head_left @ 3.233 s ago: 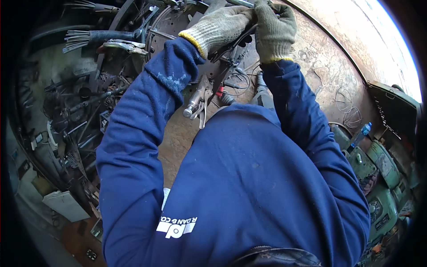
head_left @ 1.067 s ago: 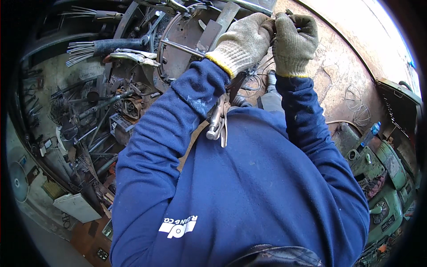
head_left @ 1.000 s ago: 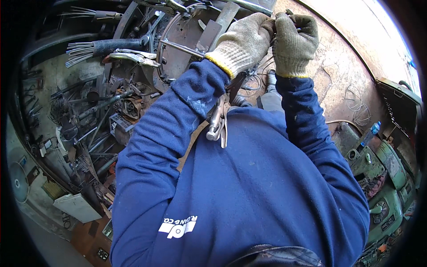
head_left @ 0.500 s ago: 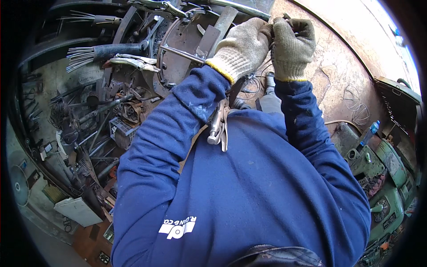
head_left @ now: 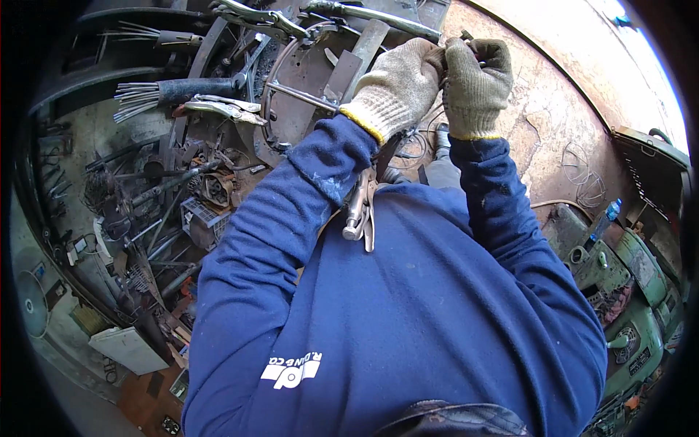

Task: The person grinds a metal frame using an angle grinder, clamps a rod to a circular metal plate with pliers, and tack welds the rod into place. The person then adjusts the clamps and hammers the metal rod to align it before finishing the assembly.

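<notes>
Both my hands wear pale knitted work gloves with yellow-edged cuffs and meet at the top centre. My left hand (head_left: 399, 84) is closed, its fingertips pressed against the right hand; whatever they pinch is hidden. My right hand (head_left: 477, 86) is closed too, fingers curled and thumb upright. A small dark metal end (head_left: 466, 34) sticks out above its thumb; the rest of that piece is covered by the glove. Left of my left hand, a bent steel rod (head_left: 274, 73) and a thin straight bar (head_left: 302, 96) lie on the metal worktable (head_left: 295, 120).
Locking pliers (head_left: 360, 211) hang at the table's near edge, close to my body. More locking pliers (head_left: 226, 108) sit to the left, near a tube full of thin rods (head_left: 138, 98). Scrap metal clutters the lower left. A green machine (head_left: 633, 328) and plastic bottle (head_left: 606, 218) stand right.
The view has shifted slightly, so the bench things sit a little lower and further right. My hands stay together with nearly the same grip.
</notes>
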`<move>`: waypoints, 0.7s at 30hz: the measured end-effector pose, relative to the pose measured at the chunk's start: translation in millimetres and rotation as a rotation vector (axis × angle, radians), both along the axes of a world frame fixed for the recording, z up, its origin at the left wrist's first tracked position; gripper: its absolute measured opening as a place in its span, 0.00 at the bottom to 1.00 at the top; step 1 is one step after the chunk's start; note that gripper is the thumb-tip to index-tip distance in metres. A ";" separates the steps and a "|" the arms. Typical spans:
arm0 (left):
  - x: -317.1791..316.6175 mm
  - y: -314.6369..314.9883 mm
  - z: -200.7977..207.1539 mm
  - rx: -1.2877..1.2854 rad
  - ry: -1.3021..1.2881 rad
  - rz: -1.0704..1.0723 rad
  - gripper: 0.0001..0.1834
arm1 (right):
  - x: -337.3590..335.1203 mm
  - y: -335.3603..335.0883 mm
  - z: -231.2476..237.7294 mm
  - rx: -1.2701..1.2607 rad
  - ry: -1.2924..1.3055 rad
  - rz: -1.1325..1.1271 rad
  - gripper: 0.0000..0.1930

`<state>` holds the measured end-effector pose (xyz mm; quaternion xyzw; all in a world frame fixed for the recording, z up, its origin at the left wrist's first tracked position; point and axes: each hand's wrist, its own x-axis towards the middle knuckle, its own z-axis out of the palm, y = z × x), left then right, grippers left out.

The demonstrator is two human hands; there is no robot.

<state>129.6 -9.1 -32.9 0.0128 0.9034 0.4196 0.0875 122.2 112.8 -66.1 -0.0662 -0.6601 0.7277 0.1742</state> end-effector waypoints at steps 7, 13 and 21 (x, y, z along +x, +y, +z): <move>0.8 0.0 -0.5 -0.033 0.043 -0.005 0.17 | -0.3 0.7 -2.8 0.027 0.022 -0.011 0.10; 0.1 0.0 1.8 -0.014 -0.007 0.007 0.17 | 0.0 -2.5 -4.5 -0.023 0.034 -0.029 0.09; 4.1 -1.5 -5.3 -0.007 0.038 0.022 0.15 | 2.1 -2.5 -0.7 0.020 0.028 -0.019 0.10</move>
